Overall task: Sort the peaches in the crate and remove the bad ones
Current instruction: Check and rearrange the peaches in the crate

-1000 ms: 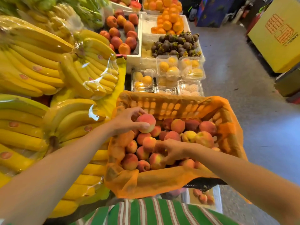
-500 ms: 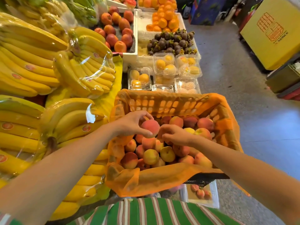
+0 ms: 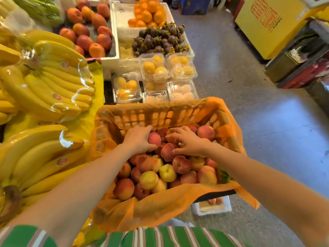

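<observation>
Both hands reach into the far end of the crate, which has an orange liner and is heaped with peaches. The left hand has its fingers curled round one pink peach on top of the heap. The right hand is just beside it, fingers bent over darker peaches. The palm hides what is under it, so I cannot tell if it holds one. Bagged bananas lie left of the crate.

Peaches in crate, bananas left, clamshell packs behind
</observation>
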The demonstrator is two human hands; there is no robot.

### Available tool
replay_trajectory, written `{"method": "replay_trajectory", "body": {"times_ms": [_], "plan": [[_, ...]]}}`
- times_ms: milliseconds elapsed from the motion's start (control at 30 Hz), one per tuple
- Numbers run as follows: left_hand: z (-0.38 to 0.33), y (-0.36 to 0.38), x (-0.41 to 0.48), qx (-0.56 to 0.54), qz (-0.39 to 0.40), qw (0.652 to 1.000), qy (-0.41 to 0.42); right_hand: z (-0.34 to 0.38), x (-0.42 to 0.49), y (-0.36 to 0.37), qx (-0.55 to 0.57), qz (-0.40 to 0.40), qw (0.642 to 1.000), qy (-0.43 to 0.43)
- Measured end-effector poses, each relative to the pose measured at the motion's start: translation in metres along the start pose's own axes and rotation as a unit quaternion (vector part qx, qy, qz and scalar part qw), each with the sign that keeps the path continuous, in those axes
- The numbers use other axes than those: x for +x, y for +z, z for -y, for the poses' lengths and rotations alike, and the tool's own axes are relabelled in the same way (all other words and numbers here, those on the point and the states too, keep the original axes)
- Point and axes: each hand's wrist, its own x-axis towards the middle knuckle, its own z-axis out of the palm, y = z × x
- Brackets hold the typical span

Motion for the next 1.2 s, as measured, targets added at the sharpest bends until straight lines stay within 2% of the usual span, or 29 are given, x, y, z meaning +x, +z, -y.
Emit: {"method": "replay_trajectory", "body": {"times_ms": [133, 433, 500, 700, 1000, 1133, 1200], "plan": [[-0.008, 0.011, 0.016, 0.046, 0.016, 0.999, -0.012, -0.007, 0.002, 0.002, -0.054, -0.004, 0.998, -0.018], [-0.016, 0.015, 0.022, 0.072, -0.038, 0.995, -0.049, -0.015, 0.013, 0.002, 0.023, -0.034, 0.999, 0.024], [-0.014, 0.017, 0.02, 0.058, -0.038, 0.997, -0.037, -0.015, 0.014, 0.002, 0.026, -0.031, 0.999, 0.031], [-0.004, 0.013, 0.01, -0.075, -0.037, 0.995, -0.047, -0.013, 0.026, 0.0, -0.019, -0.026, 0.997, 0.073], [0.009, 0.009, -0.006, -0.121, -0.037, 0.991, -0.04, -0.008, 0.036, -0.007, -0.046, -0.034, 0.995, 0.084], [0.017, 0.004, -0.018, -0.123, -0.04, 0.991, -0.032, -0.001, 0.03, -0.006, 0.009, -0.098, 0.994, 0.042], [0.017, -0.001, -0.024, -0.1, -0.041, 0.994, -0.033, 0.003, 0.031, -0.006, 0.068, -0.104, 0.992, 0.01]]}}
